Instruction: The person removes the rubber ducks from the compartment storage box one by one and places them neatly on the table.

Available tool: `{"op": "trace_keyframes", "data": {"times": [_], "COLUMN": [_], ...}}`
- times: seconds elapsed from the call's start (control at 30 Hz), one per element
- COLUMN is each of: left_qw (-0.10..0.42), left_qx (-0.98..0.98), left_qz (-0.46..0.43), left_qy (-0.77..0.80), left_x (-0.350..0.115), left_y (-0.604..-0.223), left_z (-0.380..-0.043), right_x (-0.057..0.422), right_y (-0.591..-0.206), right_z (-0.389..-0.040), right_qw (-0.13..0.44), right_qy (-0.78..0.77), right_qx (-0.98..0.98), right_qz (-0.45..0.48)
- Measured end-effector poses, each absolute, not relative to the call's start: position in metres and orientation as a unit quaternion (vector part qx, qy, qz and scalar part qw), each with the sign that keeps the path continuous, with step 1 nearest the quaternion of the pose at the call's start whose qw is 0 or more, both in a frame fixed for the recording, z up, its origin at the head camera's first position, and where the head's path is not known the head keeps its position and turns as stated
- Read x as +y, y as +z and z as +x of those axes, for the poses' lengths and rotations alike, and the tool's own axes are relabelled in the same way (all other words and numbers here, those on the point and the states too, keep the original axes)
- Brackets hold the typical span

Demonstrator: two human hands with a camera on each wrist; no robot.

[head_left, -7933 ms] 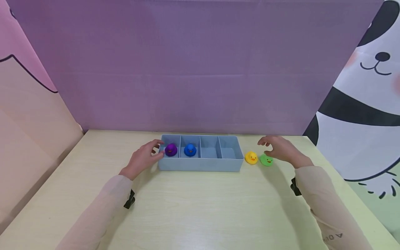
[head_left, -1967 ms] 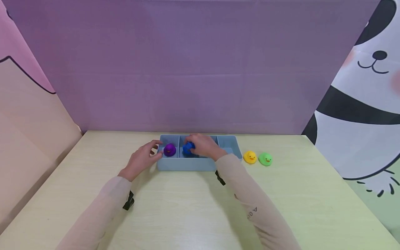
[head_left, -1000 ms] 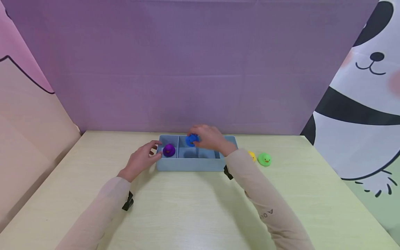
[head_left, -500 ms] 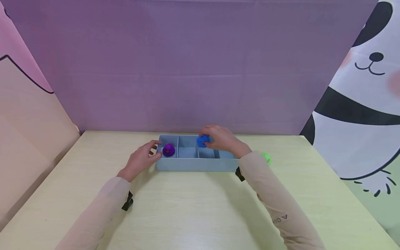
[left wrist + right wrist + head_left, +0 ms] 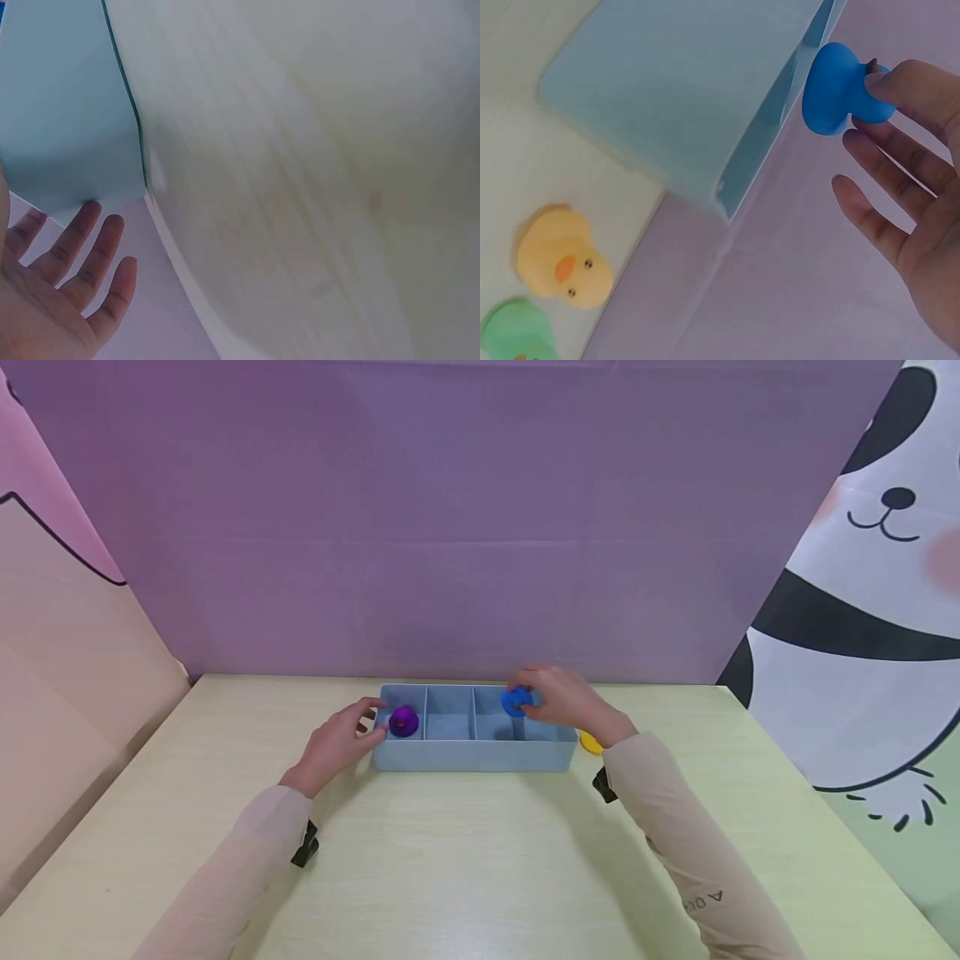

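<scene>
My right hand (image 5: 566, 697) pinches a blue rubber duck (image 5: 517, 702) between thumb and fingers. The blue duck (image 5: 832, 88) is held above the rim of a light blue divided box (image 5: 472, 756), over its right half. My left hand (image 5: 337, 743) sits at the box's left end, fingers spread, with thumb and index fingertips right at the rim. In the left wrist view the fingers (image 5: 88, 262) lie loosely extended beside the end wall. A purple rubber duck (image 5: 403, 721) stands in the leftmost compartment.
To the right of the box, a yellow duck (image 5: 562, 256) and a green duck (image 5: 519, 330) stand on the wooden table (image 5: 450, 860). In the head view my right arm hides the green one and part of the yellow. A purple cloth (image 5: 465, 527) hangs behind the table.
My right hand has lifted the blue duck out of the second compartment and carried it rightward over the box. My left hand has stayed at the box's left end.
</scene>
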State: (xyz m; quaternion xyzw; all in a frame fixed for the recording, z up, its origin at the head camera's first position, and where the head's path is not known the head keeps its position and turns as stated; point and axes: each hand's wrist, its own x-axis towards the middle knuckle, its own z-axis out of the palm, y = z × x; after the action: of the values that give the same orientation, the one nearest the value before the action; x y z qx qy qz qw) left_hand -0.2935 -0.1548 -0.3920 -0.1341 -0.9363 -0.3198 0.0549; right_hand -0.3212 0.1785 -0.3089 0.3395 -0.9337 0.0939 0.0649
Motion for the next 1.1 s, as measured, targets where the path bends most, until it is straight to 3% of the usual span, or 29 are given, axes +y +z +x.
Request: {"op": "trace_keyframes", "data": {"times": [0.67, 1.1], "left_qw": [0.053, 0.048], "left_qx": [-0.937, -0.936], "left_qz": [-0.133, -0.132], "left_qy": [-0.319, -0.323], "left_x": [-0.154, -0.154], "left_y": [-0.391, -0.39], "left_z": [-0.294, -0.293], "right_x": [0.239, 0.28], "right_y": [-0.305, -0.311], "right_z": [-0.316, -0.316], "right_qw": [0.041, 0.057], "right_qy": [0.138, 0.128], "right_qx": [-0.947, -0.953], "right_qz": [0.287, 0.269]}}
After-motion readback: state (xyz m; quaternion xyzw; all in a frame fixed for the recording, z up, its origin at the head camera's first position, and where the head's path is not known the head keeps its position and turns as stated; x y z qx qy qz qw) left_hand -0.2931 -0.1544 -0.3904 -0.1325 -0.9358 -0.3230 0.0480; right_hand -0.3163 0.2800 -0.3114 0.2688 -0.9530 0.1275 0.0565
